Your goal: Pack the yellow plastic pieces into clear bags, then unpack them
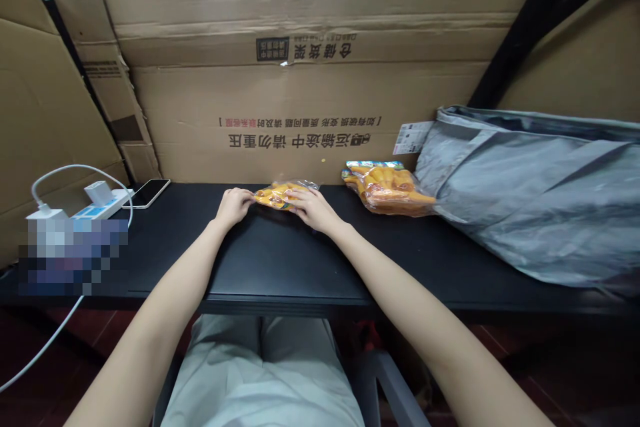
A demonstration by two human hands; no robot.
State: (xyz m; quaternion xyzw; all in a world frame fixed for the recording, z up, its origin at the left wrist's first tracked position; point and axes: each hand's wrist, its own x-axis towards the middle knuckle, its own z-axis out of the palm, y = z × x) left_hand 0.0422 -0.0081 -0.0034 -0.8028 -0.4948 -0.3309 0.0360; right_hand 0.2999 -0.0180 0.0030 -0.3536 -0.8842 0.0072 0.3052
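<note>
A clear plastic packet (273, 194) with yellow-orange contents lies on the black tabletop, close to the cardboard wall. The kind of thing inside cannot be made out. My left hand (234, 207) is closed, its thumb and fingertips pinching the packet's left end. From the right, my right hand (319, 211) grips the same packet, with fingers over its top and the thumb low at the near side. That hand hides part of the packet's right half. To the right lies a bigger pile of similar orange packets (387, 190), apart from both hands.
A large grey bag (530, 200) leans at the right, against the orange pile. On the left are a phone (147, 193), a white power strip (107, 203) with chargers, and a looping white cable (75, 167). Printed cardboard (310, 93) stands along the table's back.
</note>
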